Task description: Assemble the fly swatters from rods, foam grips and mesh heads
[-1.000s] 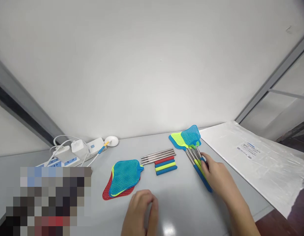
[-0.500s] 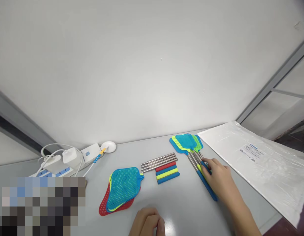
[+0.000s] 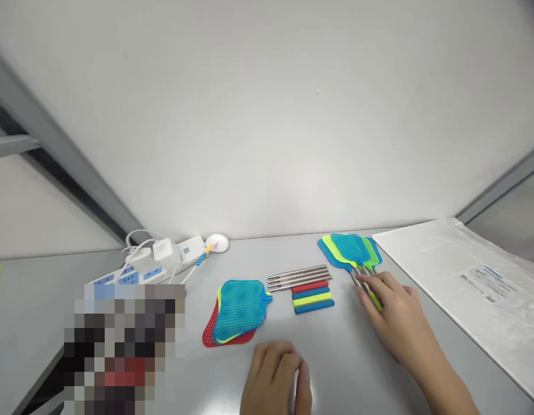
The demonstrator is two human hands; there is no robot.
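Note:
My right hand (image 3: 394, 302) is closed over the handles and metal shafts of several fly swatters, hiding most of the handles. Blue and yellow-green mesh heads of these fly swatters (image 3: 351, 248) overlap beyond my fingers. My left hand (image 3: 275, 374) rests palm down on the table, fingers loosely bent and thumb a little apart, with nothing seen in it. Loose swatter heads (image 3: 241, 311) lie stacked just ahead of it, blue on top with yellow and red below. Between the two groups are several metal rods (image 3: 299, 276) and a row of red, blue and yellow handle grips (image 3: 313, 298).
A white plastic package (image 3: 448, 276) with a printed label lies along the right side. At left, a power strip (image 3: 191, 251) holds white plugs and cables, beside a round white disc (image 3: 218, 242). A blurred-out patch covers the lower left. A pale wall (image 3: 267, 127) rises behind the table.
My view has swung left, so the table things appear further right. My right hand still grips the swatters, covering more of their handles. My left hand stays on the table.

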